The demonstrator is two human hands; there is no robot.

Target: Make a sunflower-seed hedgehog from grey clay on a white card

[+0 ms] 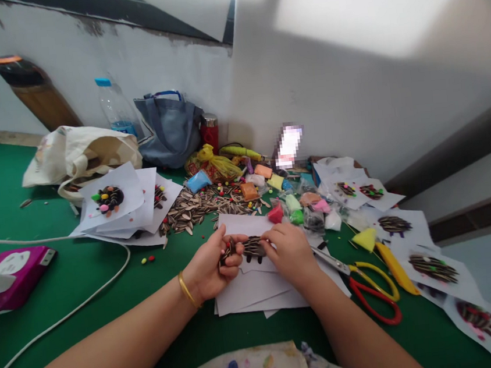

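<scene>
My left hand (208, 265) is curled around a small bunch of striped sunflower seeds (227, 252), which show between thumb and fingers. It hovers over the left side of a stack of white paper sheets (254, 293). On the top sheet lies a hedgehog-like figure of seeds (252, 246) with dark stubby legs at its lower edge. The fingertips of my right hand (294, 253) are pinched together at the figure's right end; what they hold, if anything, is hidden. Behind both hands spreads a loose pile of sunflower seeds (197, 206).
Scissors (373, 290) with red and yellow handles lie by my right forearm. Packets of coloured clay (293, 202) sit behind the paper. Finished seed pictures lie at left (136, 204) and right (434, 269). A white cable (86, 294) crosses the green table at left.
</scene>
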